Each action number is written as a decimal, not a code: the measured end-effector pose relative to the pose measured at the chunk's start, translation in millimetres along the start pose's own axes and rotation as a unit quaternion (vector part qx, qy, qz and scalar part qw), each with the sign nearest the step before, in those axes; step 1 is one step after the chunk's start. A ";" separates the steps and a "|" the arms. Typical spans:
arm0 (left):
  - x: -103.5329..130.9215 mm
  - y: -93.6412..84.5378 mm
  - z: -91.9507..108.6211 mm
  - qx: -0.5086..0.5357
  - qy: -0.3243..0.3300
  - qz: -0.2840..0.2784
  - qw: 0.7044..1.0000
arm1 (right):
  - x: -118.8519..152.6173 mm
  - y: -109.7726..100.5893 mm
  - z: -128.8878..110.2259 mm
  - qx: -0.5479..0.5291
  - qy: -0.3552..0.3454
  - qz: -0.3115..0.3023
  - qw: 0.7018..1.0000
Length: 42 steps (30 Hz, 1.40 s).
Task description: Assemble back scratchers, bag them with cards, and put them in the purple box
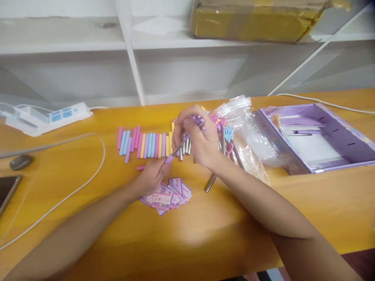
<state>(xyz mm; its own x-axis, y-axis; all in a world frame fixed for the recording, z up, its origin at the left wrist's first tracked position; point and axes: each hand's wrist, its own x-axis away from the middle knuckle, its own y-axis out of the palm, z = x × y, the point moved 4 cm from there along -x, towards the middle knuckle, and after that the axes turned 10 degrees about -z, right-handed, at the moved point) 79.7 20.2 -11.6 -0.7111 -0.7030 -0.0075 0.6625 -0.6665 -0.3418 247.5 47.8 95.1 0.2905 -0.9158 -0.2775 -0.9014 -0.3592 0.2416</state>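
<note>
My left hand (152, 176) is closed around the purple handle end of a small telescopic back scratcher (169, 159). Its thin metal rod slants up to my right hand (200, 142), whose curled fingers grip the purple hand-shaped head, partly hidden by them. Left of and behind the hands lies a row of pink, blue, yellow and purple handle sleeves (150, 146). Several metal rods with coloured hand-shaped heads, one a blue head (228, 133), lie beside and behind my right hand. Below my left hand is a loose pile of printed cards (172, 197).
Clear plastic bags (249, 128) lie right of the rods, next to an open purple box (293, 156) with papers and a pen. A white power strip (49, 117), a cable and a grey mouse (21, 162) are at left. A taped carton (254, 19) sits on the shelf.
</note>
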 end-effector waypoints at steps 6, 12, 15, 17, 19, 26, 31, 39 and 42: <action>-2.3 2.2 0.3 0.021 -0.007 -0.011 1.000 | -3.2 -9.0 12.1 0.002 0.024 0.045 0.999; -3.1 3.4 -0.1 0.034 -0.007 -0.014 0.999 | -3.1 -7.9 17.4 0.099 -0.042 0.003 0.994; -3.5 3.9 0.1 0.049 -0.001 -0.019 0.999 | -4.4 -10.0 19.9 0.164 -0.084 -0.038 0.982; -3.7 4.0 0.3 0.057 0.004 -0.021 0.998 | -5.3 -11.5 21.7 0.196 -0.097 -0.060 0.974; -3.9 4.0 0.3 0.056 0.005 -0.021 0.998 | -5.6 -12.4 22.8 0.210 -0.099 -0.071 0.970; -4.3 4.1 -1.8 0.058 -0.004 -0.021 0.998 | -3.7 -10.4 25.0 0.230 -0.117 -0.078 0.963; -4.8 3.4 -4.4 0.072 -0.012 -0.023 0.997 | -4.2 -13.6 23.2 0.277 -0.129 -0.059 0.950; -4.3 -7.1 9.4 0.158 -0.059 -0.033 0.985 | 32.9 -35.4 13.9 0.431 -0.033 -0.117 0.894; 3.7 1.1 27.5 0.275 -0.129 -0.172 0.937 | 60.4 -38.5 22.7 0.393 -0.002 -0.144 0.908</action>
<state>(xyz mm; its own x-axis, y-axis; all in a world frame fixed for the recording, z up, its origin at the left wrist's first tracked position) 84.2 10.0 13.9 -0.8712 -0.4130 0.2653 0.4762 -0.8421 0.2531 292.5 10.4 47.9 0.5504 -0.8034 -0.2270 -0.7393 -0.3428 -0.5796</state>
